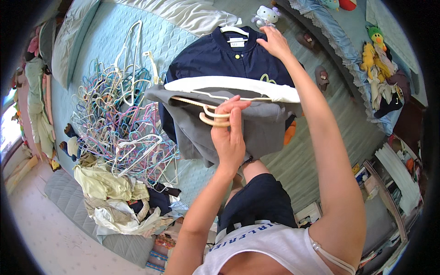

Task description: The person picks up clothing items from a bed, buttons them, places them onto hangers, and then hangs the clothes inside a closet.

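Observation:
My left hand (231,137) is closed around the hooks of several hangers (216,118). From these hangers hang a dark grey garment (206,144) and a white folded garment (233,83). Behind them a navy snap-front jacket (206,56) lies spread on the bed, with a white hanger (234,31) in its collar. My right hand (275,43) is at the jacket's shoulder, beside the collar, fingers apart and holding nothing; whether it touches the cloth I cannot tell. The grey garment covers the jacket's lower part.
A tangled heap of hangers (120,113) covers the left of the blue quilted bed (154,27). Nearer me lies a pile of clothes (110,192). A plush toy (267,15) sits beyond the jacket. Slippers (322,77) lie on the floor (306,144) to the right.

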{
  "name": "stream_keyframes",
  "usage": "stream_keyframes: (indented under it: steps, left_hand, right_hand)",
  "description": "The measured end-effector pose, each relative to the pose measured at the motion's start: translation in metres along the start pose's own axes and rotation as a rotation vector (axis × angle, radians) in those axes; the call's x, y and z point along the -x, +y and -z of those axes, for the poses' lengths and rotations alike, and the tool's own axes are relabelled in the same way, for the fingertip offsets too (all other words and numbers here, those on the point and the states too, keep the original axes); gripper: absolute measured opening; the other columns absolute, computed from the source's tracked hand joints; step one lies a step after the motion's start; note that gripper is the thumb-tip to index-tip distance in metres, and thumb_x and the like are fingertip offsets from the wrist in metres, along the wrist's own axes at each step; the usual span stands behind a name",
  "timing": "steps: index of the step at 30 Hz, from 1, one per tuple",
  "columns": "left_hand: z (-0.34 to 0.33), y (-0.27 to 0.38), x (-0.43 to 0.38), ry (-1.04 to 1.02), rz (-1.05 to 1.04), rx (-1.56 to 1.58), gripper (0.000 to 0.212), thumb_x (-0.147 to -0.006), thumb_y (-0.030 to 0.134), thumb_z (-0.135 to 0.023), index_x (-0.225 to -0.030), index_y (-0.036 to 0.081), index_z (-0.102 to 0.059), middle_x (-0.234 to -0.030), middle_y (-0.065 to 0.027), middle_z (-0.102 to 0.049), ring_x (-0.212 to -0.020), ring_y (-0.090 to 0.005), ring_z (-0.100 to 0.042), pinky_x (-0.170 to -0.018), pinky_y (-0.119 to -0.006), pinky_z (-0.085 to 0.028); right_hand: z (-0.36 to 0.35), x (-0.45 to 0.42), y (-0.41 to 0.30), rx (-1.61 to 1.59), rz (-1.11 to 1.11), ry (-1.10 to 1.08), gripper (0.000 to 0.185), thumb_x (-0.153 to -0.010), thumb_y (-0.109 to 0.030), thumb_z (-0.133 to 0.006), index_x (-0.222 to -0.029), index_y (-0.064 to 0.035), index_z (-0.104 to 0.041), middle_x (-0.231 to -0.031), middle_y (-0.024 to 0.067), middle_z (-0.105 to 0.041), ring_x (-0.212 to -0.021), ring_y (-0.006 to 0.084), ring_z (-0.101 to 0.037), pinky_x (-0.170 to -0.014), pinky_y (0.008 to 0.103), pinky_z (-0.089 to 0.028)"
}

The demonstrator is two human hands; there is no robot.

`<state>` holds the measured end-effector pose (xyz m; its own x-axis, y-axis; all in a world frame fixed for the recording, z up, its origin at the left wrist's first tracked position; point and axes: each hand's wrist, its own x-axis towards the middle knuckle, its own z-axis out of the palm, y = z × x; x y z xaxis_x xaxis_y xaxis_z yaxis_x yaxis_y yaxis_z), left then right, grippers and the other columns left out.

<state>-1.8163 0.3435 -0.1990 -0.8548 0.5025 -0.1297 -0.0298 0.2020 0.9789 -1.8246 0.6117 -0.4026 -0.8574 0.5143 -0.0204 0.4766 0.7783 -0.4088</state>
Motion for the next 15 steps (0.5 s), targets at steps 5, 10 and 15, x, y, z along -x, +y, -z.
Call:
stream_keyframes:
  steps: [5, 10, 15]
  left_hand:
    - [0.012, 0.001, 0.020, -0.055, 0.021, 0.000, 0.024, -0.094, 0.013, -0.040, -0.095, -0.001, -0.059, -0.101, -0.0107, -0.060, -0.103, -0.0203, -0.051, -0.093, -0.032, -0.035]
    - [0.017, 0.002, 0.035, -0.054, -0.024, 0.031, 0.018, -0.091, 0.008, -0.044, -0.100, 0.001, -0.057, -0.091, -0.0081, -0.061, -0.096, -0.0189, -0.052, -0.092, -0.035, -0.036]
    - [0.011, 0.036, 0.051, 0.010, 0.051, 0.172, 0.027, -0.089, 0.006, -0.047, -0.116, 0.001, -0.052, -0.094, -0.0097, -0.060, -0.089, -0.0184, -0.052, -0.092, -0.033, -0.034]
  right_hand:
    - [-0.041, -0.024, 0.030, 0.151, -0.186, -0.378, 0.053, -0.071, -0.028, -0.067, -0.116, -0.0068, -0.049, -0.112, 0.0154, -0.056, -0.103, 0.0324, -0.053, -0.087, 0.0406, -0.042]
    - [0.004, 0.012, 0.001, -0.102, 0.012, -0.142, 0.037, -0.072, -0.029, -0.064, -0.100, -0.0070, -0.055, -0.094, 0.0158, -0.060, -0.092, 0.0341, -0.056, -0.076, 0.0419, -0.045]
    - [0.103, 0.111, -0.057, -0.266, -0.040, -0.160, 0.035, -0.073, -0.033, -0.065, -0.094, -0.0059, -0.057, -0.088, 0.0149, -0.061, -0.085, 0.0349, -0.057, -0.069, 0.0393, -0.045]
